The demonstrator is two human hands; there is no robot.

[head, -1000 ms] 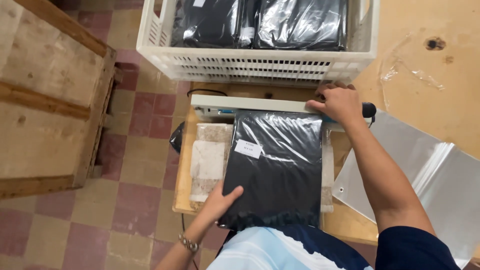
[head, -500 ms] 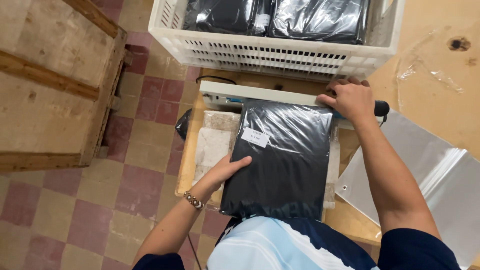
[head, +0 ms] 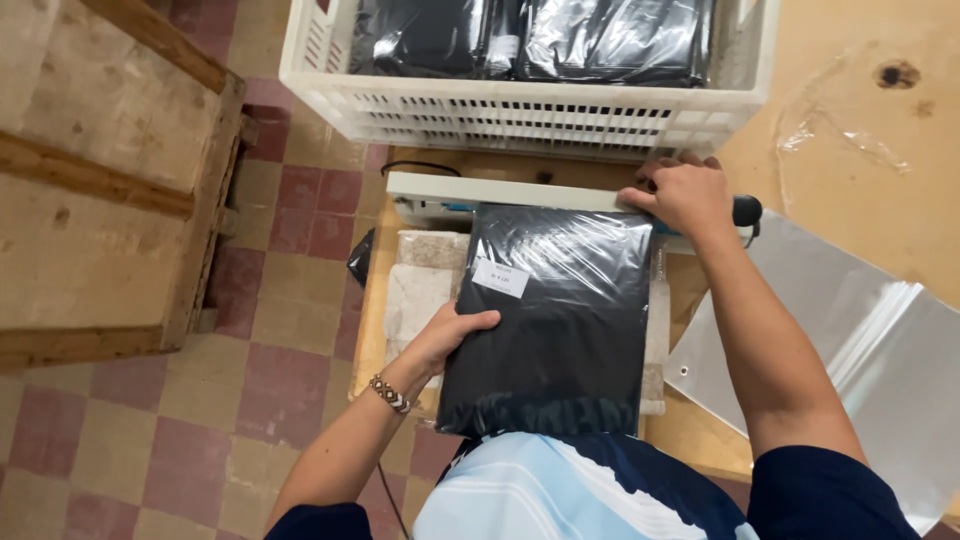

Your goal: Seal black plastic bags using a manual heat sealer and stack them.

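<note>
Fingers of the right hand (head: 682, 195) are curled down over the far end of a long white sealer bar (head: 500, 190), pressing it flat by the look of it. Left hand (head: 450, 335) has its fingers spread loosely against the near-left edge of the black bagged packet (head: 560, 310), thumb on top, just steadying it rather than gripping.

The packet lies flat on the small wooden desk (head: 372, 300) with its top edge tucked right under the bar, so the seal looks to be in progress, not finished. It hasn't gone anywhere else yet.

Past the bar sits a white plastic crate (head: 520, 110) already holding a few similar black packets (head: 610, 40). Off to the right lies a stack of empty clear bags (head: 860, 330), so plenty seems left to do.
</note>
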